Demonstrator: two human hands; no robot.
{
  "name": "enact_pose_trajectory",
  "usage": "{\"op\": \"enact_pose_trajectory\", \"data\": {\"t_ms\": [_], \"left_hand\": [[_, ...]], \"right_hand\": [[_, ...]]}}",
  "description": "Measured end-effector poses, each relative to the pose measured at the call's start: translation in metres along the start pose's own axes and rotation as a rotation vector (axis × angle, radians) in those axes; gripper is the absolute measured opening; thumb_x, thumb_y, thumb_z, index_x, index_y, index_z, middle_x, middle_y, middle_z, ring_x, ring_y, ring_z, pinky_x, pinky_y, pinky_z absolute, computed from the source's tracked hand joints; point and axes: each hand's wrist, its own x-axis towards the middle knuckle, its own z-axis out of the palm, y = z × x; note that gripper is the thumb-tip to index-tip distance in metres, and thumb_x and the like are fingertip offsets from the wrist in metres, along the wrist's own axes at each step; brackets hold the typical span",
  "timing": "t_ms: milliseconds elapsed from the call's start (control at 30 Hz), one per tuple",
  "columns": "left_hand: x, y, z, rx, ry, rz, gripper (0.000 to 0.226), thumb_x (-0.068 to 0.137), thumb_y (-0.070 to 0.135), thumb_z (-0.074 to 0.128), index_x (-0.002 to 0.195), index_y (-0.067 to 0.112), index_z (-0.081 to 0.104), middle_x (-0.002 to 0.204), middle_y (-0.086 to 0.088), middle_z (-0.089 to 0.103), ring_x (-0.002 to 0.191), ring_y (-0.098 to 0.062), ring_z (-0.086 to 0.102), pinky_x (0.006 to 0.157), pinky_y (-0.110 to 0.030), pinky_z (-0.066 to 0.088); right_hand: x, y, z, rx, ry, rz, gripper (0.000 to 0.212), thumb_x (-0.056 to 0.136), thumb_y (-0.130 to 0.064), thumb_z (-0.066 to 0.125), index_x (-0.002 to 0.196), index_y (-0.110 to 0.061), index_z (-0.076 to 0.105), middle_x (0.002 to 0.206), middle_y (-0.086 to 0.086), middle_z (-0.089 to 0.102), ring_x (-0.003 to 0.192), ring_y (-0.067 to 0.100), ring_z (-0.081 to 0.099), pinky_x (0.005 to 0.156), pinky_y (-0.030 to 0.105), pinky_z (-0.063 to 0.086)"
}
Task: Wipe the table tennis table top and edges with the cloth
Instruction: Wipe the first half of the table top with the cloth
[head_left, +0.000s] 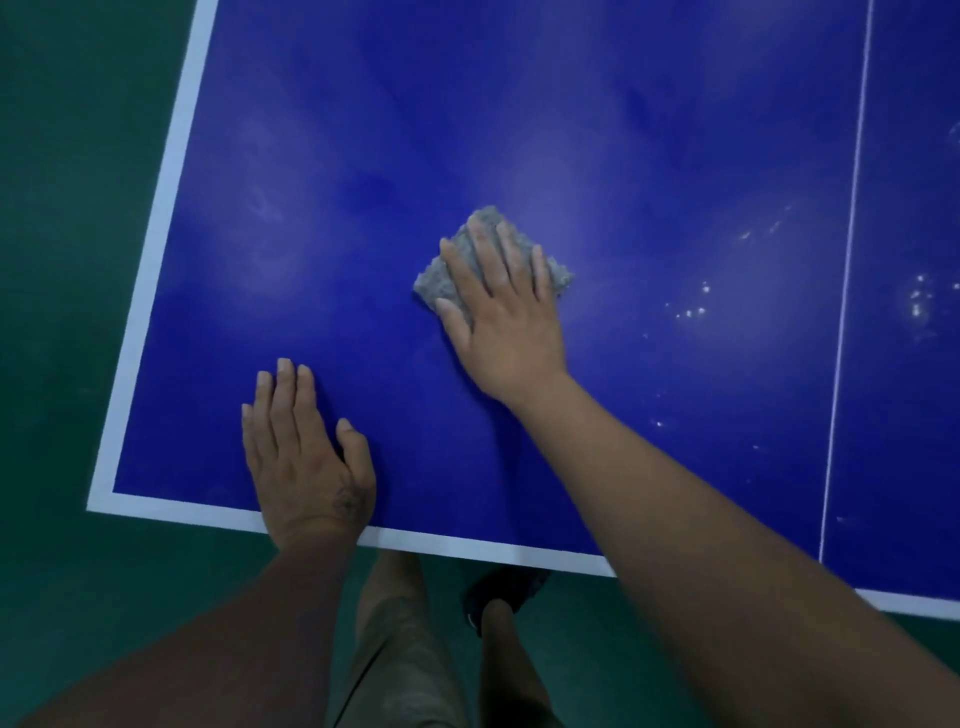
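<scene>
Head view, looking down on the near left corner of the table (675, 156): blue top w/ white edge band (156, 249). Cloth (428, 283), grey, folded to a small pad, lies flat on the blue top mid-frame, well in from both edges. Right hand (501, 306) is spread on it, palm down, fingers straight. It's pressing, not gripping; cloth corners poke out past the fingertips and on the thumb side. Left hand (306, 457) is flat on the bare top nr the near edge, fingers straight, holding nothing; prob. a brace. Pale smeary patches across the top. White specks (691, 312) sit right of the cloth, btwn it and the thin centre line (852, 234), w/ a few beyond the line. Can't tell if they're water or dirt. Green floor (67, 208) around; a dark shoe (504, 587) just under the near edge.

Step in hand, my read: wiping the top; edges not yet done. To do it well:
- Put even palm weight on the pad so all of it contacts, not just under the fingertips.
- Use long overlapping passes in one direction, toward the specks, then out to the band.
- Cloth isn't pinched, so a fast stroke could slip it out; press firm or hook the thumb on its side.
- Move the bracing hand off wiped areas.
- Edges last, pad wrapped over the rim.
</scene>
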Motion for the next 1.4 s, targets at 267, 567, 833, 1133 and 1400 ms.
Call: {"op": "enact_pose_trajectory", "data": {"t_ms": [267, 567, 833, 1133, 1400], "left_hand": [[0.001, -0.002, -0.002, -0.014, -0.001, -0.007, 0.069, 0.104, 0.029, 0.04, 0.167, 0.003, 0.03, 0.176, -0.011, 0.027, 0.166, -0.028, 0.017, 0.136, -0.049, 0.01], [0.001, -0.005, -0.001, -0.002, 0.001, 0.0, 0.069, 0.103, 0.029, 0.041, 0.167, 0.004, 0.029, 0.176, -0.011, 0.027, 0.166, -0.027, 0.016, 0.136, -0.049, 0.009], [0.001, -0.006, 0.001, 0.003, 0.027, 0.013, 0.069, 0.104, 0.03, 0.04, 0.167, 0.006, 0.029, 0.176, -0.009, 0.028, 0.166, -0.027, 0.017, 0.136, -0.047, 0.009], [0.0, -0.005, 0.001, 0.004, 0.018, 0.012, 0.068, 0.104, 0.03, 0.039, 0.167, 0.006, 0.028, 0.177, -0.009, 0.026, 0.166, -0.026, 0.016, 0.136, -0.048, 0.01], [-0.001, -0.005, 0.0, 0.002, 0.016, 0.018, 0.068, 0.103, 0.028, 0.041, 0.167, 0.004, 0.03, 0.176, -0.011, 0.027, 0.166, -0.029, 0.017, 0.136, -0.048, 0.008]], "right_hand": [[-0.009, 0.151, -0.028, -0.029, -0.008, 0.549, 0.067, 0.11, -0.051, 0.023, 0.17, -0.024, 0.019, 0.179, 0.008, 0.008, 0.166, 0.032, 0.006, 0.13, 0.063, 0.008], [-0.021, -0.015, -0.004, -0.01, -0.046, 0.208, 0.064, 0.111, -0.049, 0.032, 0.17, -0.025, 0.023, 0.179, 0.012, 0.011, 0.165, 0.036, 0.006, 0.131, 0.059, 0.005], [-0.058, 0.018, 0.001, 0.017, 0.023, 0.014, 0.058, 0.111, -0.047, 0.045, 0.165, -0.024, 0.04, 0.175, 0.007, 0.026, 0.164, 0.03, 0.021, 0.13, 0.054, 0.02], [-0.031, 0.085, -0.02, 0.016, 0.007, 0.679, 0.065, 0.112, -0.048, 0.029, 0.171, -0.023, 0.017, 0.18, 0.009, 0.006, 0.166, 0.035, 0.004, 0.131, 0.06, 0.006], [-0.072, -0.045, 0.007, 0.039, -0.045, 0.065, 0.064, 0.112, -0.048, 0.036, 0.17, -0.024, 0.024, 0.179, 0.008, 0.012, 0.166, 0.032, 0.007, 0.131, 0.058, 0.01]]}}
